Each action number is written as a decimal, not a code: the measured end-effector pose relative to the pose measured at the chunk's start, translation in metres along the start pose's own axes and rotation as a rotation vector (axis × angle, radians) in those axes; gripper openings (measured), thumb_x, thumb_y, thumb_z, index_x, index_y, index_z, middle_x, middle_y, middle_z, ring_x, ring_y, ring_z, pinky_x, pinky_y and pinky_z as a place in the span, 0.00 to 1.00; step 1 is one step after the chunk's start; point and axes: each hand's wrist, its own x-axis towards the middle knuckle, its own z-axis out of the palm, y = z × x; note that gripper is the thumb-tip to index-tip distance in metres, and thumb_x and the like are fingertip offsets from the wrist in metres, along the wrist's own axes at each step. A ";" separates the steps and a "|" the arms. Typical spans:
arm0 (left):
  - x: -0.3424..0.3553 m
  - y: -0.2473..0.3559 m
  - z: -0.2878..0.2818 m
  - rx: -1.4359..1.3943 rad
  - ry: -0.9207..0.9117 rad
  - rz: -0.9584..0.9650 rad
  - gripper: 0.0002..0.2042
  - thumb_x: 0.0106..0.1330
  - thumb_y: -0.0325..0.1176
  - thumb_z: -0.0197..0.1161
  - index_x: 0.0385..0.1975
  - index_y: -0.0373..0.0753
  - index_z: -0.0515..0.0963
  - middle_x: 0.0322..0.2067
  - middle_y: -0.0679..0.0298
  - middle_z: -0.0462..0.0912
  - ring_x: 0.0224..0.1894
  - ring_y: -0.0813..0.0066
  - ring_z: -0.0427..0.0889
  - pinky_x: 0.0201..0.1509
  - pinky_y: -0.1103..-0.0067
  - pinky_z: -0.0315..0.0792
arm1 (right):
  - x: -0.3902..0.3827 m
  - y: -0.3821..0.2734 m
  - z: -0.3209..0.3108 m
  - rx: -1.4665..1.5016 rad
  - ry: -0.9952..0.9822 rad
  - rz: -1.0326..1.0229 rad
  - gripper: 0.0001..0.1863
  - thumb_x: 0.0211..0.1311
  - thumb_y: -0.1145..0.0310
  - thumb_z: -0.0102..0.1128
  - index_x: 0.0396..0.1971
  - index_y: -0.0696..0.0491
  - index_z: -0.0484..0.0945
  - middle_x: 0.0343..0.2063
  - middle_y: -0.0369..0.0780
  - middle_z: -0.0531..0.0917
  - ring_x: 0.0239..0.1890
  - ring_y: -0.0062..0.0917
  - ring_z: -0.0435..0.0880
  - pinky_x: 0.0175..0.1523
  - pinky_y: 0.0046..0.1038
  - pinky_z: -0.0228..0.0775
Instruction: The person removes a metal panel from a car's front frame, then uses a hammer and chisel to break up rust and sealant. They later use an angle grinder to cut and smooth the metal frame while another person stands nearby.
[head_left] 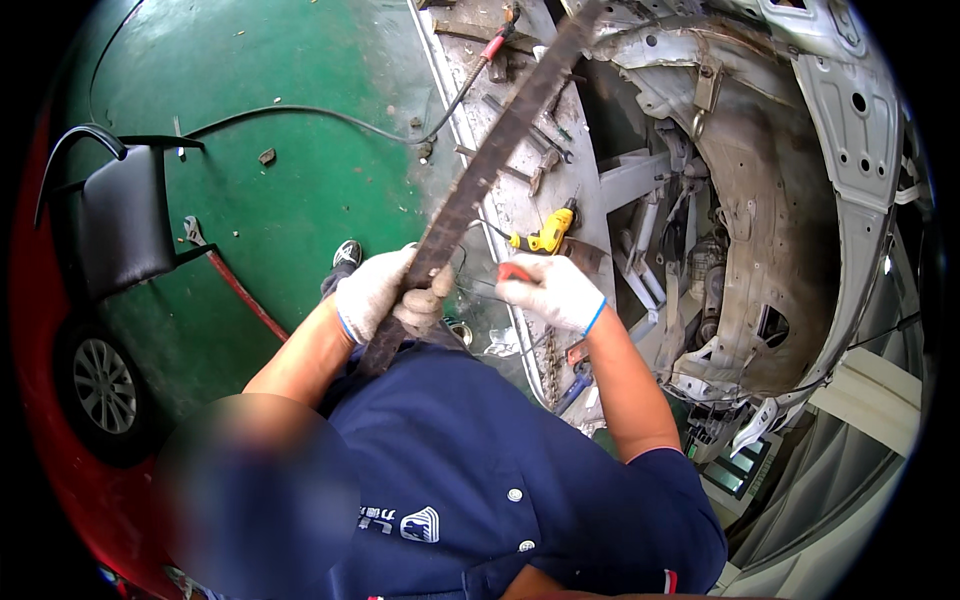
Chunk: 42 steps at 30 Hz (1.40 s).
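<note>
My left hand [385, 295], in a white knit glove, is closed round a long, dark, flat metal bar [468, 190]. The bar runs diagonally from my waist up past the top right edge. My right hand [555, 298], also gloved, is closed on a small red object [512, 273] just right of the bar; its full shape is hidden by my fingers. Beyond that hand a yellow power drill [548, 237] lies on a pale steel platform [535, 200], among wrenches and metal pieces [545, 160].
A stripped car body [760, 200] fills the right. On the green floor [300, 180] at left are a black chair [125, 225], a long red-handled wrench [240, 285], a hose [310, 110] and small debris. A red car [55, 420] is at the left edge.
</note>
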 end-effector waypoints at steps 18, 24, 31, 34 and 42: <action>0.011 0.003 -0.010 -0.125 -0.006 0.167 0.20 0.79 0.48 0.43 0.33 0.40 0.76 0.15 0.73 0.63 0.15 0.81 0.58 0.22 0.79 0.57 | -0.005 -0.097 0.021 0.149 0.003 -0.059 0.19 0.76 0.57 0.50 0.52 0.57 0.74 0.34 0.54 0.84 0.37 0.50 0.85 0.43 0.42 0.76; 0.010 -0.001 -0.014 -0.096 0.037 0.196 0.20 0.77 0.48 0.46 0.32 0.38 0.76 0.15 0.70 0.64 0.15 0.78 0.59 0.22 0.79 0.56 | -0.003 -0.103 0.023 0.431 -0.092 0.052 0.19 0.77 0.57 0.50 0.49 0.58 0.77 0.29 0.41 0.86 0.23 0.22 0.83 0.29 0.26 0.74; 0.012 -0.006 -0.018 -0.018 0.067 0.210 0.20 0.79 0.47 0.44 0.31 0.39 0.75 0.17 0.72 0.63 0.18 0.80 0.58 0.23 0.80 0.54 | -0.005 -0.088 0.026 0.518 -0.094 -0.012 0.21 0.77 0.54 0.50 0.46 0.60 0.78 0.27 0.41 0.86 0.19 0.19 0.82 0.26 0.24 0.73; 0.014 -0.006 -0.021 0.039 0.036 0.281 0.18 0.78 0.45 0.46 0.31 0.40 0.74 0.15 0.72 0.63 0.16 0.79 0.59 0.22 0.78 0.57 | -0.008 -0.065 0.022 0.512 -0.018 0.269 0.22 0.76 0.54 0.50 0.46 0.62 0.78 0.26 0.43 0.86 0.18 0.21 0.82 0.25 0.25 0.73; 0.015 -0.002 -0.015 -0.060 0.092 0.203 0.19 0.77 0.47 0.46 0.31 0.41 0.75 0.14 0.73 0.62 0.14 0.80 0.57 0.21 0.78 0.55 | -0.015 -0.082 0.029 0.702 -0.102 0.075 0.25 0.75 0.51 0.49 0.46 0.61 0.79 0.27 0.42 0.84 0.19 0.22 0.82 0.20 0.24 0.72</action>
